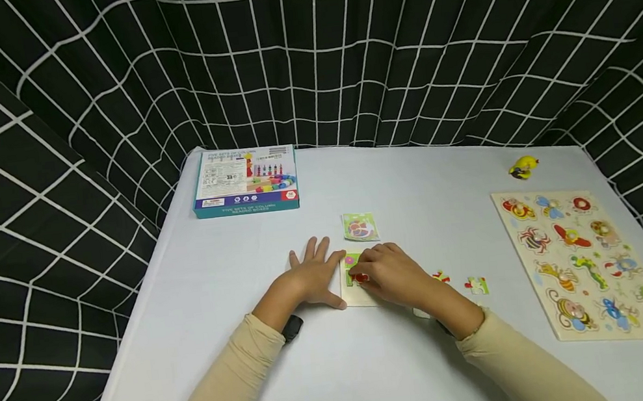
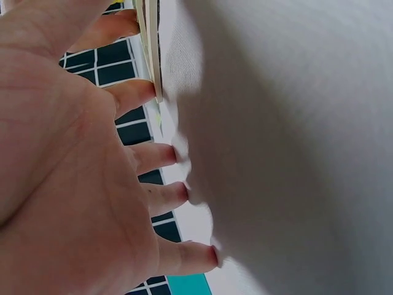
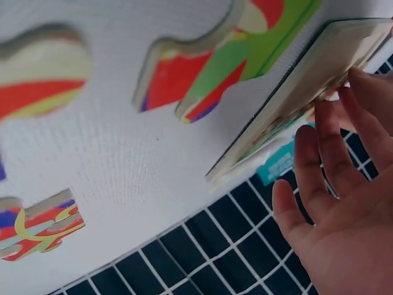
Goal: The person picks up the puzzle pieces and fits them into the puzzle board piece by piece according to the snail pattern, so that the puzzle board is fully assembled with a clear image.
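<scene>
A small wooden jigsaw board (image 1: 360, 297) lies on the white table, with green and red puzzle pieces at its upper left. My left hand (image 1: 309, 279) is spread flat beside it, its thumb and index finger touching the board's left edge; the left wrist view shows the other fingertips on the tabletop. Over the board, my right hand (image 1: 394, 274) pinches a puzzle piece (image 1: 360, 277) against its surface, mostly hidden by the fingers. Loose puzzle pieces lie to the right, one green and red (image 1: 476, 285), another (image 1: 441, 277) partly behind the right wrist.
A small picture card (image 1: 360, 227) lies just beyond the board. Farther back left is a teal-edged box (image 1: 244, 181). On the right are a large insect knob puzzle (image 1: 590, 264) and a yellow toy (image 1: 524, 167). Black gridded curtain (image 1: 318, 57) surrounds the table.
</scene>
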Tool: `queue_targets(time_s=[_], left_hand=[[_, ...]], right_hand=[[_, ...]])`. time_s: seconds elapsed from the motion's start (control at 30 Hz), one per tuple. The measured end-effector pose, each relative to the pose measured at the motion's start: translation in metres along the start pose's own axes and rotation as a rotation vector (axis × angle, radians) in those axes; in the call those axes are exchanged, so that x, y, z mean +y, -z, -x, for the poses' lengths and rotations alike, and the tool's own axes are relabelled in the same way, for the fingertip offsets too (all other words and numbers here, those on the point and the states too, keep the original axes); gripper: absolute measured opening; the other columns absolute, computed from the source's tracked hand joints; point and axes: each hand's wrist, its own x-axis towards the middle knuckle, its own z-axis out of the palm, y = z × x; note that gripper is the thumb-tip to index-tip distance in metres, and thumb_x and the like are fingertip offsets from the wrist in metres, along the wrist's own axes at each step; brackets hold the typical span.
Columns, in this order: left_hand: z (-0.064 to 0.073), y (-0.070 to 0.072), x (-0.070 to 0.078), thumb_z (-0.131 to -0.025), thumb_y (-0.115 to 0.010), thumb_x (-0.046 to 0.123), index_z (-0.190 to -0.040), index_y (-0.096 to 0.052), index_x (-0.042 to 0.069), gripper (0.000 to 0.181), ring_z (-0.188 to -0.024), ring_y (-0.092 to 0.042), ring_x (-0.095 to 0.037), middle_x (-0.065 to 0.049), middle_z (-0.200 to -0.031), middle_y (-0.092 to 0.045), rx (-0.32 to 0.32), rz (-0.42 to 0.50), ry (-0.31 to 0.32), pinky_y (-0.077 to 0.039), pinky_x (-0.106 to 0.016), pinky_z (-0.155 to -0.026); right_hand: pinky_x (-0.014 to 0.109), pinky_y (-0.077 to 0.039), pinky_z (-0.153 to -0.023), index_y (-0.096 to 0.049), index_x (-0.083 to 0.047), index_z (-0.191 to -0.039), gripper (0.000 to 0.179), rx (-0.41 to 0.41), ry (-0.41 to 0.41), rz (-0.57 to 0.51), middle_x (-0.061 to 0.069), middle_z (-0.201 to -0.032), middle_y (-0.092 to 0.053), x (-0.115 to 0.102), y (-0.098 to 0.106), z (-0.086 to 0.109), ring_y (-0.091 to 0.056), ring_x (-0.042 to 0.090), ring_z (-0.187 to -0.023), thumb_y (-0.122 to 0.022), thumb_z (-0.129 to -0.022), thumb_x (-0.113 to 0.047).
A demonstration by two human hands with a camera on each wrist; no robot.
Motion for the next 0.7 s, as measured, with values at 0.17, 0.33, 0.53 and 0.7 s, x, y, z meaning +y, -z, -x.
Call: queue_targets(time_s=[0.17, 0.33, 0.53, 0.7], left_hand=[[-0.0015, -0.0009, 0.0006, -0.073, -0.078, 0.056, -0.155, -0.022, 0.023, 0.105, -0.148, 0.006, -0.040, -0.016, -0.163, 0.000, 0.001, -0.013, -0.002, -0.009, -0.073, -0.109], [-0.0029, 0.0000, -0.0002, -0.073, -0.078, 0.056, -0.155, -0.022, 0.023, 0.105, -0.148, 0.007, -0.040, -0.016, -0.163, 0.000, 0.008, -0.019, -0.005, -0.009, -0.073, -0.108], [-0.0037, 0.0002, 0.0000, -0.072, -0.079, 0.056, -0.155, -0.023, 0.024, 0.105, -0.149, 0.006, -0.040, -0.016, -0.163, -0.001, 0.011, -0.028, -0.006, -0.010, -0.073, -0.108], [-0.0032, -0.0014, -0.0002, -0.073, -0.079, 0.055, -0.155, -0.022, 0.024, 0.105, -0.148, 0.007, -0.039, -0.016, -0.163, 0.001, 0.001, -0.007, 0.002, -0.009, -0.073, -0.108]], right_hand=[[0.045, -0.045, -0.093, -0.075, -0.018, -0.104, 0.025, 0.001, -0.012, -0.007, -0.002, -0.098, -0.068, 0.0002, -0.0037, -0.0012, -0.063, 0.022, -0.095, -0.080, -0.080, -0.021], [0.044, -0.045, -0.092, -0.076, -0.018, -0.103, 0.024, 0.021, -0.035, -0.012, -0.003, -0.095, -0.068, -0.0010, -0.0032, -0.0024, -0.063, 0.019, -0.090, -0.079, -0.080, -0.021], [0.045, -0.046, -0.092, -0.076, -0.018, -0.103, 0.022, 0.021, -0.066, -0.005, -0.003, -0.096, -0.069, -0.0020, -0.0032, -0.0025, -0.063, 0.020, -0.091, -0.079, -0.081, -0.020], [0.046, -0.045, -0.094, -0.076, -0.019, -0.103, 0.024, -0.003, -0.068, -0.007, -0.002, -0.098, -0.070, -0.0024, -0.0018, -0.0034, -0.063, 0.022, -0.095, -0.079, -0.080, -0.018]])
